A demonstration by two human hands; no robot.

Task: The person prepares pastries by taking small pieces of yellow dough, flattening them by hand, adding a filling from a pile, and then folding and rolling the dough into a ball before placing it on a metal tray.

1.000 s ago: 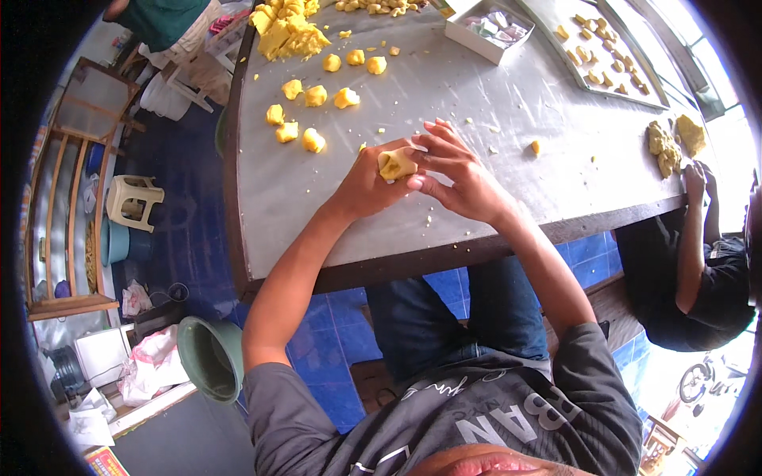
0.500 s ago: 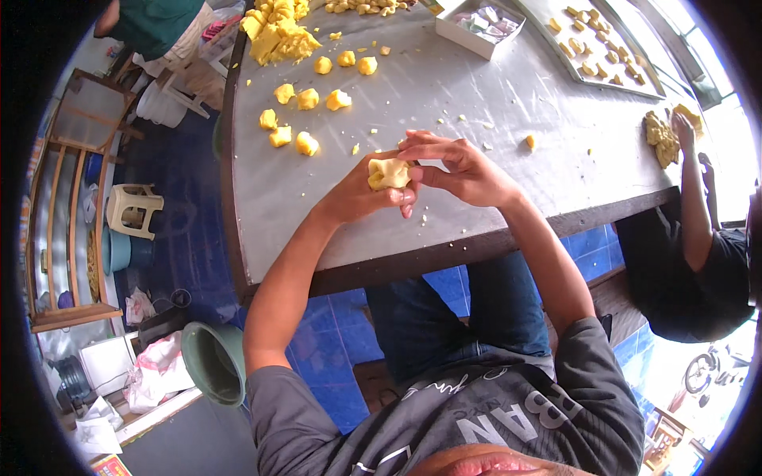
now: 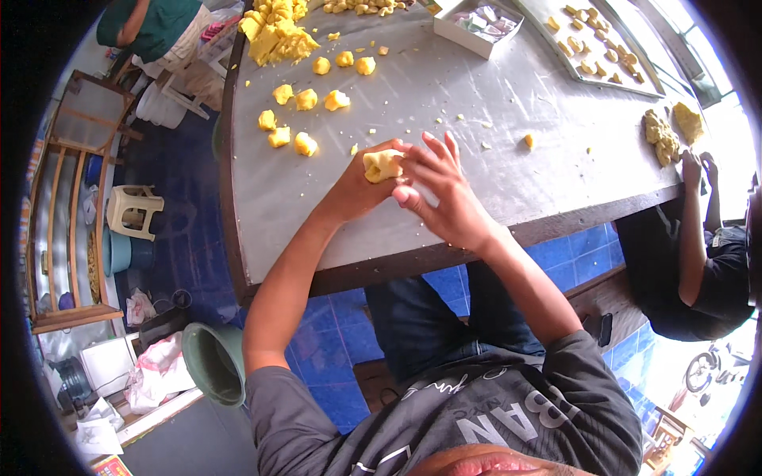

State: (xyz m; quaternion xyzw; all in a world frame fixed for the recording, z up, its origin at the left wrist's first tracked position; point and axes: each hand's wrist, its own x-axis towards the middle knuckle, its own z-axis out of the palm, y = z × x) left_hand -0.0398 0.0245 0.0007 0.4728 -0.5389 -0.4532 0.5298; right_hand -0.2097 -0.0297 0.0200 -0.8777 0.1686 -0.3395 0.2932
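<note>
Counter: grey top [image 3: 460, 87], crumbs scattered over it; worked at along its near edge, where anything nudged toward the body could be lost to the floor.
Tray: set at the far right [image 3: 627, 89], small pieces spread in it, well apart from both hands.
Box: white [image 3: 460, 38], filled with small wrapped items; stood left of the tray.
Heap: yellow, rough-broken dough [image 3: 282, 41], left at the far left.
Dull dough: two masses seen at the right end, one lumpy [image 3: 661, 139], one smoother [image 3: 689, 121].
Left hand: curled round the shell from the left [image 3: 357, 184], which is borne above the counter. If gripped too hard, the wall could be squashed and the hollow closed.
Right hand: fingers and thumb spread apart [image 3: 447, 194], not clamped on anything; fingertips held at the shell's right side, light contact or none cannot be told. If pressed unevenly, one side could be thinned and split.
Shell: pale yellow dough [image 3: 384, 165], hollowed, opening turned toward the left hand's side; rim looks uneven, so cracking is judged likeliest there.
Lumps: nine, yellow [image 3: 305, 143], grouped beyond the left hand; could be flattened if brushed by that arm.
Lone lump: small, yellow [image 3: 529, 141], left off to the right.
Crumbs: pale bits [image 3: 486, 145]; could be picked up on a tacky surface.
</note>
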